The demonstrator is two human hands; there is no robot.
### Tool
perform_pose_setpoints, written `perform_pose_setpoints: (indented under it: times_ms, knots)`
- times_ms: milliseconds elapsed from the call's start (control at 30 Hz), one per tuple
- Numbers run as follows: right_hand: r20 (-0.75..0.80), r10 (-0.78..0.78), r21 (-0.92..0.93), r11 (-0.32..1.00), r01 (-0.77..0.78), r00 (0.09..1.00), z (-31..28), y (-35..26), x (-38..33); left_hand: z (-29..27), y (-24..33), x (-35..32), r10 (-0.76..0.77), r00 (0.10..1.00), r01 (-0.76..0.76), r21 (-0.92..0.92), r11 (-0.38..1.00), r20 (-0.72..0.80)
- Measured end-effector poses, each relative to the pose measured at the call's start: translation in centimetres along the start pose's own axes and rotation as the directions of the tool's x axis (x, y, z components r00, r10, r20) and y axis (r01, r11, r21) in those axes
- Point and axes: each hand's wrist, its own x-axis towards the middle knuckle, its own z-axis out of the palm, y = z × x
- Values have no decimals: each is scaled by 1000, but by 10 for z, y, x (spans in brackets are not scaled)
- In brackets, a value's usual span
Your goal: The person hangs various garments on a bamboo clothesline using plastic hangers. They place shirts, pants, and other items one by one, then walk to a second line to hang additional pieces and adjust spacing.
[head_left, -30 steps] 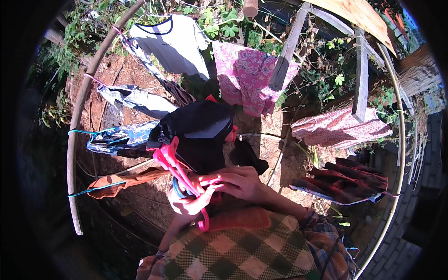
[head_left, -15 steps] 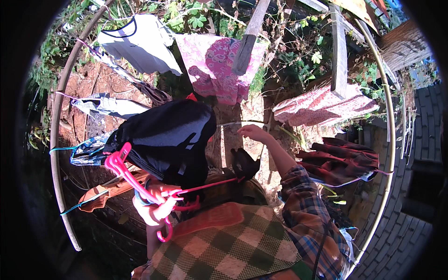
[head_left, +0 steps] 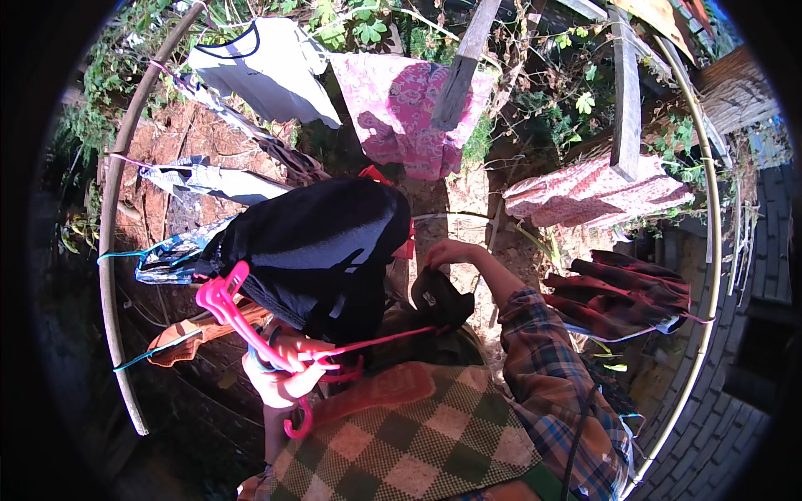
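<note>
My left hand (head_left: 288, 376) is closed around several bright pink plastic hangers (head_left: 238, 309), with a hook hanging below the fingers. One long pink hanger arm (head_left: 388, 338) reaches right to a small dark cloth piece (head_left: 440, 302). My right hand (head_left: 455, 253) pinches the top edge of that cloth. A large black garment (head_left: 322, 238) hangs just beyond my left hand, partly sunlit. Whether the dark cloth piece belongs to it, I cannot tell.
Around me hang a white shirt (head_left: 267, 75), a pink patterned cloth (head_left: 401, 108), a pink floral garment (head_left: 593, 196) and a dark red garment (head_left: 622, 296). Curved poles stand left (head_left: 113, 225) and right (head_left: 712, 250). Wooden beams (head_left: 626, 100) jut in from above.
My right hand has come down onto the dark cloth piece, its fingers now closing on the edge. My left hand still grips the pink hangers. The view has shifted slightly.
</note>
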Motion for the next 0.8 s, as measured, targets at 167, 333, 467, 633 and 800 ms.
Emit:
perform_pose_setpoints:
  times_ms: [167,333,467,633,800]
  knots:
    - [-364,-112,161,970,181,925,-29,-80,-69,8,3,7,-86,994,77,-137,988,-66]
    - [-452,-379,-267,921,283,808,-18,-218,-151,19,8,21,-176,982,156,-223,962,-72]
    - [-241,-722,-475,670,570,648,24,-304,-162,26,10,34,-118,993,119,-200,973,17]
    - [-209,-695,-447,694,565,688,50,-356,-158,37,9,39,-26,999,23,-160,987,-19]
    - [-224,-635,-533,715,453,739,60,-373,-157,45,14,41,-93,996,94,-108,990,14]
